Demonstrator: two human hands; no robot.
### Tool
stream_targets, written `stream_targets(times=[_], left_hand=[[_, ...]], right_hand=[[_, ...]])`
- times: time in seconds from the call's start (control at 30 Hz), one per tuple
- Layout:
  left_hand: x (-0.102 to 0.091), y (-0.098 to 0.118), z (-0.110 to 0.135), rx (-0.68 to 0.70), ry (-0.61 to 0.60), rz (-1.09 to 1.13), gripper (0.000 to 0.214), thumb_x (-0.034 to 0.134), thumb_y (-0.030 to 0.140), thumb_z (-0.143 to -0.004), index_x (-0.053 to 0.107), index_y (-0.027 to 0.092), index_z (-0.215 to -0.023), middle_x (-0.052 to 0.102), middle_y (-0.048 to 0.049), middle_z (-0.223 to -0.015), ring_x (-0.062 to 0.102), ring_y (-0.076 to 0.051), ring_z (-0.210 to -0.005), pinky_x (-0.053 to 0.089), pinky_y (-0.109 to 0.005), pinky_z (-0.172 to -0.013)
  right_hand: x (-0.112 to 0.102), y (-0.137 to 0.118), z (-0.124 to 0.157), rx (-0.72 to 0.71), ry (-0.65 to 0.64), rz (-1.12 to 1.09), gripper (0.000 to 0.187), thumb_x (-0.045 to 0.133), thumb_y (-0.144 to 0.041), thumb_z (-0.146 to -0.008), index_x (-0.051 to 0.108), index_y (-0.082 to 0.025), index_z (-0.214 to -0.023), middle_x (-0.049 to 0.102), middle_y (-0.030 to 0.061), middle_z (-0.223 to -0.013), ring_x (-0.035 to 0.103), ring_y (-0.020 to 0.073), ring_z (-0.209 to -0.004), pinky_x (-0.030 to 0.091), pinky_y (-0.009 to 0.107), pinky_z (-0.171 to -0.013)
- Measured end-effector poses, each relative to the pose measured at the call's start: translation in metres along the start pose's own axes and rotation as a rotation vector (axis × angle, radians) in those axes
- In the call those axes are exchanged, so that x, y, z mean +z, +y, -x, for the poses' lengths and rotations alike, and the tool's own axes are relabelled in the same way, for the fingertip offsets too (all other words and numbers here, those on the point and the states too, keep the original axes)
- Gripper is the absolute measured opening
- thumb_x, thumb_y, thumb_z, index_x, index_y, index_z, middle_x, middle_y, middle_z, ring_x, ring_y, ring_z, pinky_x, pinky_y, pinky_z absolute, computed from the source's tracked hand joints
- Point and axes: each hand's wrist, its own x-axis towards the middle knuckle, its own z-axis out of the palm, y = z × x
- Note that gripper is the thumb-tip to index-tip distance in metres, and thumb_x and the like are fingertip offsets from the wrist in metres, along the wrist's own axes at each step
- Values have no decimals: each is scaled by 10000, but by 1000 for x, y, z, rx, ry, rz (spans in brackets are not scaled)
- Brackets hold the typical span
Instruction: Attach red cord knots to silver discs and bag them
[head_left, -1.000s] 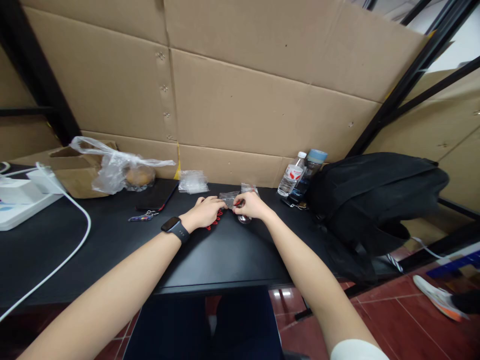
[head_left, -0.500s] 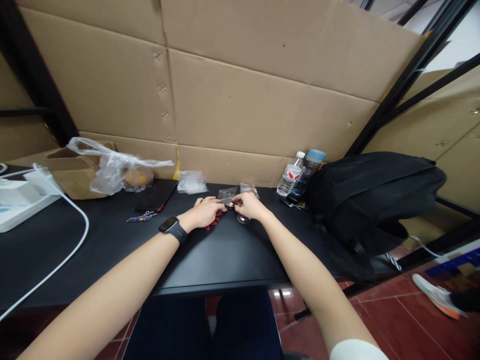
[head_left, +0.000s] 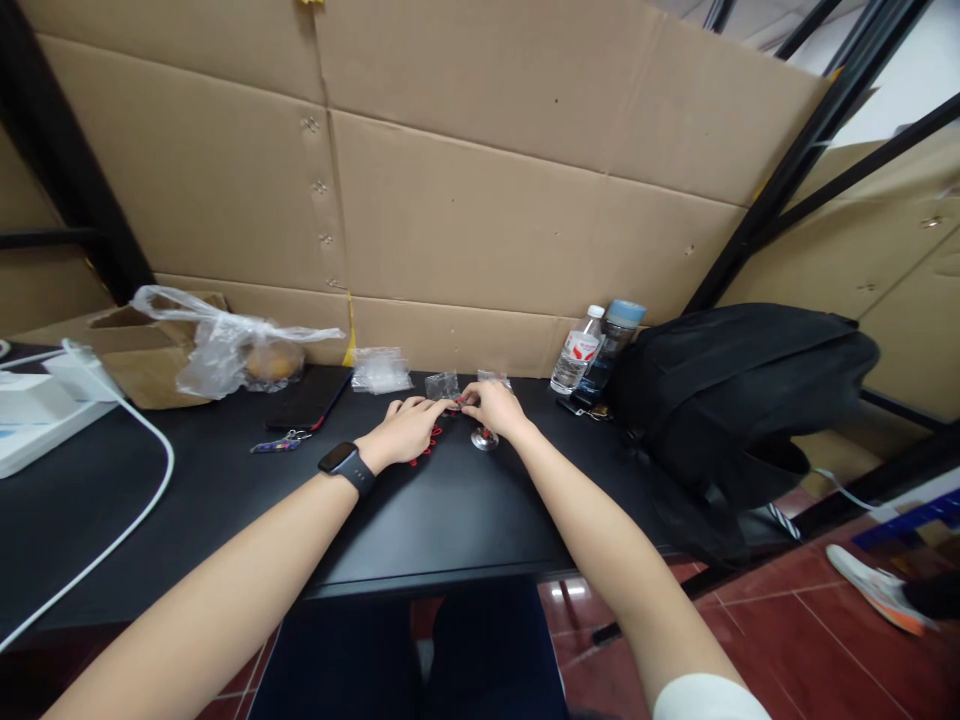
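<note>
My left hand [head_left: 405,432], a dark watch on its wrist, is low over the table with its index finger and thumb closed at a small red and silvery thing [head_left: 454,405]. My right hand [head_left: 496,408] pinches at the same spot from the other side; its fingers mostly hide what is there. Looped red cords [head_left: 424,455] show partly under my left hand. Just below my right hand lies a shiny round metal piece [head_left: 484,438] with some red on it. Small clear plastic bags lie beyond my fingers, one bag [head_left: 442,386] nearest.
A stack of clear bags [head_left: 381,370], a dark phone [head_left: 304,402] and a keychain [head_left: 279,442] lie to the left. Farther left are a knotted plastic bag [head_left: 217,345] and a power strip [head_left: 45,405]. Two bottles [head_left: 577,350] and a black backpack [head_left: 742,400] stand right.
My right hand has shifted slightly up and left, so the round metal piece shows more fully. My left index finger reaches further toward my right fingertips. The view has moved slightly.
</note>
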Motion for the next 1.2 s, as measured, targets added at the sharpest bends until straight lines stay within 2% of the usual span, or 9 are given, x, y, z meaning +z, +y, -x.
stream_targets(times=[0.07, 0.17, 0.23, 0.53, 0.73, 0.87, 1.0, 1.07, 1.2], left_hand=[[-1, 2, 0, -4, 8, -9, 505, 371, 269, -974, 463, 313, -1468, 588, -96, -1430, 456, -325, -1348, 343, -558, -1059], [-4, 5, -1, 5, -5, -38, 437, 366, 452, -1009, 586, 323, -1364, 604, -82, -1410, 454, -345, -1336, 326, -585, -1066], [-5, 6, -1, 14, -21, -55, 426, 373, 493, -1009, 644, 344, -1302, 602, -60, -1419, 433, -355, -1353, 312, -595, -1076], [-5, 3, -2, 11, -88, -34, 415, 373, 483, -1011, 658, 382, -1295, 547, -27, -1501, 372, -387, -1426, 286, -630, -1094], [-7, 0, -2, 9, -103, 24, 465, 369, 396, -1006, 511, 348, -1446, 547, -47, -1501, 363, -347, -1448, 283, -625, -1111], [-9, 3, -2, 29, -103, -26, 433, 361, 358, -1011, 577, 337, -1386, 543, -22, -1506, 356, -333, -1452, 288, -588, -1120], [-11, 5, -1, 49, -91, -52, 407, 361, 387, -1019, 672, 347, -1278, 563, -20, -1482, 380, -332, -1425, 294, -573, -1119], [-12, 4, 0, 39, -92, -51, 383, 415, 442, -998, 694, 362, -1247, 570, -31, -1468, 387, -343, -1410, 295, -580, -1117], [-15, 3, 0, -8, -130, -26, 396, 523, 576, -922, 703, 409, -1232, 492, -42, -1534, 271, -408, -1474, 240, -633, -1136]], right_hand=[[0, 0, 1, -3, -7, -10, 151, 768, -236, -835, 735, -279, -976, 788, -20, -938, 726, 172, -924, 471, 239, -742], [-2, -2, 3, 0, -6, -16, 120, 764, -247, -836, 746, -276, -951, 787, -12, -931, 722, 176, -931, 470, 240, -738], [-3, -3, 4, 13, -7, -16, 121, 772, -258, -829, 751, -275, -947, 785, -8, -916, 721, 177, -915, 467, 239, -726], [-8, -1, 3, -17, -65, 28, 276, 848, -349, -749, 777, -312, -1013, 771, -13, -937, 703, 183, -868, 440, 238, -675], [-6, 0, 2, -40, -96, 95, 283, 734, -391, -866, 766, -326, -1140, 766, 23, -1023, 698, 212, -947, 465, 254, -716], [-4, 4, 2, -46, -120, 108, 268, 619, -349, -948, 754, -281, -1170, 764, 55, -1049, 693, 226, -979, 475, 273, -747], [-2, 9, 1, -81, -107, 96, 256, 641, -330, -939, 759, -251, -1152, 746, 78, -1077, 678, 228, -1000, 477, 288, -810], [-2, 11, 1, -135, -107, 56, 247, 682, -319, -918, 766, -245, -1138, 736, 78, -1077, 671, 215, -999, 472, 287, -854], [-4, 13, 0, -252, -94, -24, 226, 760, -275, -863, 788, -211, -1078, 714, 80, -1045, 657, 194, -967, 463, 279, -887]])
